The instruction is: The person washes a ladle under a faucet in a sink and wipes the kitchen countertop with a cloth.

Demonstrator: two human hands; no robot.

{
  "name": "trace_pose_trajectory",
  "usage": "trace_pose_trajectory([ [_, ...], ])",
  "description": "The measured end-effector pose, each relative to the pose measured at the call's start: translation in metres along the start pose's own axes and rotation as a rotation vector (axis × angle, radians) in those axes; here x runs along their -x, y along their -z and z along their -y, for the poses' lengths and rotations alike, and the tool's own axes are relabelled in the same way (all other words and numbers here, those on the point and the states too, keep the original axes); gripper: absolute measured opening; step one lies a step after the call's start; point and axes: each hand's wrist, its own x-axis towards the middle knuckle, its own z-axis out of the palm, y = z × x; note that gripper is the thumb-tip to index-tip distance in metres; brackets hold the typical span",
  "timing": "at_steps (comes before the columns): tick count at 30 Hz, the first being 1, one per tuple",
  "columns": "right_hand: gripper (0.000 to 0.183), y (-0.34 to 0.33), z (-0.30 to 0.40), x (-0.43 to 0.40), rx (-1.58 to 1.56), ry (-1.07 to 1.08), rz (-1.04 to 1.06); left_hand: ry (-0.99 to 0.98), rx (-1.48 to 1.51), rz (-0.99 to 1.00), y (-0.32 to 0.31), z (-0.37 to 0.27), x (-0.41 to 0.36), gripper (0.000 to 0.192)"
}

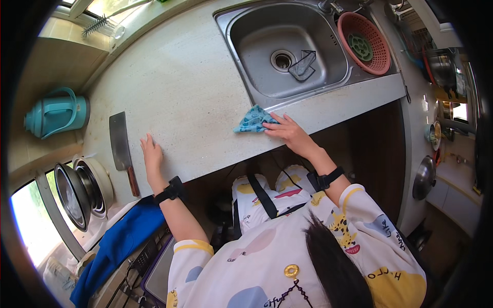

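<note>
A blue patterned cloth point(252, 120), bunched into a rough triangle, lies on the pale countertop point(185, 88) just below the corner of the sink. My right hand point(287, 133) rests over its right end with fingers spread; whether they grip the cloth or only press on it is hard to see. My left hand point(153, 156) is on the counter at the left, fingers apart and holding nothing. Beside it, to the left, a cleaver point(121, 144) lies flat, its wooden handle towards me.
In the stainless steel sink point(265, 84) a grey mesh cloth point(303, 66) sits by the drain. A pink plastic colander point(379, 54) holding a green piece stands right of the basin. A turquoise thermos jug point(63, 113) and stacked bowls point(83, 188) line the left side. Blue fabric point(127, 235) hangs lower left.
</note>
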Motion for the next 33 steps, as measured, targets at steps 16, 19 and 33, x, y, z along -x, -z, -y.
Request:
trace_pose_trajectory([
  [16,0.039,0.195,-0.239,0.118,0.098,-0.461,-0.724,-0.219,0.085,-0.102,-0.084,-0.214,0.107,0.046],
  [19,0.04,0.177,-0.251,0.141,0.134,-0.507,-0.633,-0.28,0.169,-0.065,-0.096,-0.256,0.113,0.046],
  [33,0.043,0.096,-0.158,0.034,-0.25,-0.148,-0.443,-0.382,0.149,-0.026,-0.121,-0.299,0.118,0.045],
])
